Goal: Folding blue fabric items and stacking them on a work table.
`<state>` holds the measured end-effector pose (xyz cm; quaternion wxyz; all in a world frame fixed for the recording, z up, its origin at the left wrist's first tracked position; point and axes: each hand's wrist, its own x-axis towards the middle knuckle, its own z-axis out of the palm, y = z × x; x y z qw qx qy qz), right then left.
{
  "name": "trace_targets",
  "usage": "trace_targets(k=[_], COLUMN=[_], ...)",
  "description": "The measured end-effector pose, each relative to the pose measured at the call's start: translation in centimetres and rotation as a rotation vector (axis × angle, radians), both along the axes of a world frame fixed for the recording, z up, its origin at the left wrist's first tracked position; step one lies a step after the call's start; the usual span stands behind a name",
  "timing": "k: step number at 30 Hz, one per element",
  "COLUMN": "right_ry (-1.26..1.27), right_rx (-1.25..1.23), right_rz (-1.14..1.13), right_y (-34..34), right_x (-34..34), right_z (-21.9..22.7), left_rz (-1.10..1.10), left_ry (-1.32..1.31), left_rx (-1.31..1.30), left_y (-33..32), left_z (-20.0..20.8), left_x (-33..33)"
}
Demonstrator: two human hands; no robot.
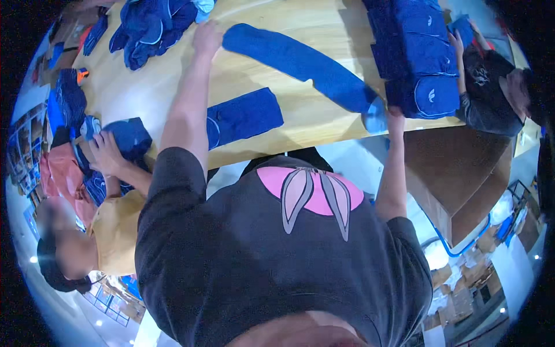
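A long, narrow dark-blue garment (306, 66), folded lengthwise, lies slantwise across the table from upper left to lower right. My left hand (207, 39) is beside its far left end, just below a light-blue piece of cloth (203, 7); its fingers are too unclear to read. At the garment's near right end, by the table edge, my right hand (395, 115) is closed on it, next to a paler blue part (374, 117). A short folded dark-blue garment (245, 117) lies flat between my left forearm and the long one.
Neat stacks of folded dark-blue garments (430, 58) stand right of my right hand. A loose heap of dark-blue clothing (151, 29) lies at the far left. One co-worker (115, 231) handles clothes at left; another (491, 87) stands at right. Brown cardboard (457, 168) is below the table's right edge.
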<state>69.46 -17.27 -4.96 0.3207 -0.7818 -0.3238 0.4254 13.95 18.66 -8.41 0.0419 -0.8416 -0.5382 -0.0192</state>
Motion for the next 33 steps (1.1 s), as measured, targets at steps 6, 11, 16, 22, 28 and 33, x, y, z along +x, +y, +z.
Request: trace_targets(k=[6, 11, 16, 22, 28, 33], right_ry=[-0.229, -0.244, 0.162, 0.673, 0.782, 0.702], right_rx=[-0.069, -0.048, 0.043, 0.212, 0.200, 0.032], right_rz=[-0.168, -0.223, -0.342, -0.515, -0.157, 0.076], right_y=[-6.5, -5.4, -3.3, -1.5, 10.5, 17.2], right_x=[-0.8, -1.8, -3.6, -4.7, -14.6, -21.3], right_z=[-2.5, -3.0, 1.5, 6.9, 9.6, 2.9], left_rz=[0.734, 0.795, 0.661, 0.759, 0.488, 0.854], left_ry=[-0.378, -0.444, -0.382, -0.631, -1.681, -1.433], left_rx=[-0.478, -0.630, -0.601, -0.486, -0.613, -0.535], left_y=[-2.1, -0.1, 0.0, 0.0, -0.4, -3.4], left_z=[-2.7, -3.0, -1.3, 2.0, -0.7, 5.5], left_x=[0.2, 1.0, 3.9, 4.8, -0.9, 6.1])
